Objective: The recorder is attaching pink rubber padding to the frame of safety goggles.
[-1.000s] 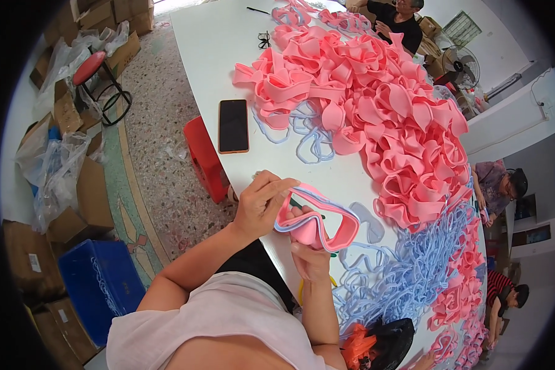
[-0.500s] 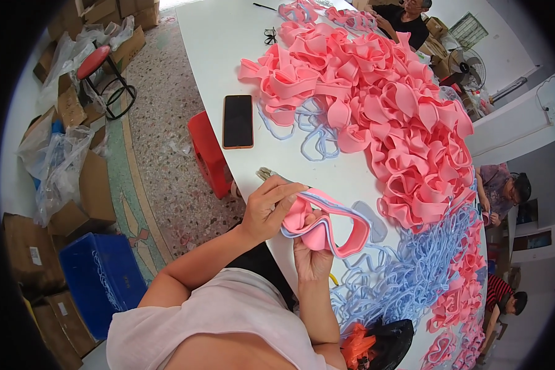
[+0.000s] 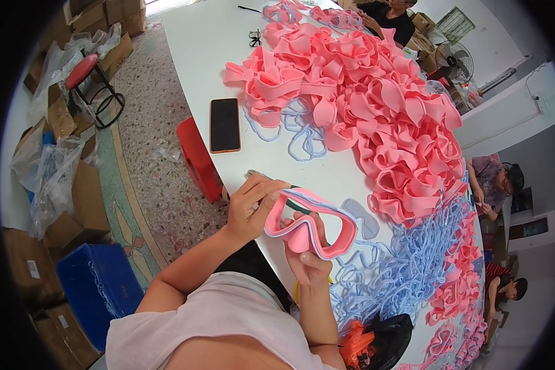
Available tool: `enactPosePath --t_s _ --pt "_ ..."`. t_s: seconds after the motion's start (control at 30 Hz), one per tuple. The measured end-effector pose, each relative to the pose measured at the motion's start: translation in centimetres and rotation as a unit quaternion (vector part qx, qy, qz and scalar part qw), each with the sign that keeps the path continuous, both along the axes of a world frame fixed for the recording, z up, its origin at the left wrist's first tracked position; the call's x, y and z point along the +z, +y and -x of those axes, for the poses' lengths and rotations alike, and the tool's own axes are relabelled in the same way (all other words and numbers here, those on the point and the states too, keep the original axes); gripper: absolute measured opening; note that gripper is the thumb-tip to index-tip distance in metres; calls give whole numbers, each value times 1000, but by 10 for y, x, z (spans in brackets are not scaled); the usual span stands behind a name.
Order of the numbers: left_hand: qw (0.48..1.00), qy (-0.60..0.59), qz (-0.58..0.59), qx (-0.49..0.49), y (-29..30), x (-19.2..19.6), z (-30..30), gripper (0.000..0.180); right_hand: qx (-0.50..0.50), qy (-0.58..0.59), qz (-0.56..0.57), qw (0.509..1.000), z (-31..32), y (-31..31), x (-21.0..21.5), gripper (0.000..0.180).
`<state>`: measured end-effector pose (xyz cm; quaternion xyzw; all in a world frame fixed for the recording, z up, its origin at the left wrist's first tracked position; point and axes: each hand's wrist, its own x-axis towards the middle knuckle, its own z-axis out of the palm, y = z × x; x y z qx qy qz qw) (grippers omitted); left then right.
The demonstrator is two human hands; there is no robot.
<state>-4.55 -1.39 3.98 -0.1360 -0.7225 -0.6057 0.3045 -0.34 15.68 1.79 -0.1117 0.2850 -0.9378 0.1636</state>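
Observation:
Both hands hold a pink goggle-shaped frame point(image 3: 348, 237) with light blue edging over the table's near edge. My left hand point(image 3: 251, 206) pinches its upper left rim. A thin dark green strip or handle shows through the opening, and a beige tip point(image 3: 250, 175) pokes out beyond my left fingers; whether these are one tool I cannot tell. My right hand point(image 3: 309, 266) grips the lower rim from below, thumb in front and fingers behind, partly seen through the opening. Beside the frame lies a flat grey-blue goggle-shaped piece point(image 3: 362, 217).
A big heap of pink frames point(image 3: 351, 98) covers the far table, with tangled light blue loops point(image 3: 401, 265) at right. A phone point(image 3: 224, 125) lies at left. A red stool point(image 3: 198, 160), a blue crate point(image 3: 98, 290) and a black bag point(image 3: 391, 339) stand close. Other people work around the table.
The frame has spread from a bunched shape to an opened one. My right hand has shifted its fingers behind it, thumb on the lower rim. The whole view has slid slightly.

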Motion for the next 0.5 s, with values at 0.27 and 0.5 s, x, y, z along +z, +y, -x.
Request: enactPosePath --t_s 0.27,0.5 --pt "994 48 85 48 -20 5 -1 20 -133 36 -237 962 16 40 26 107" --pt "994 -37 101 -17 -16 29 -10 25 -248 254 -671 651 30 48 75 23"
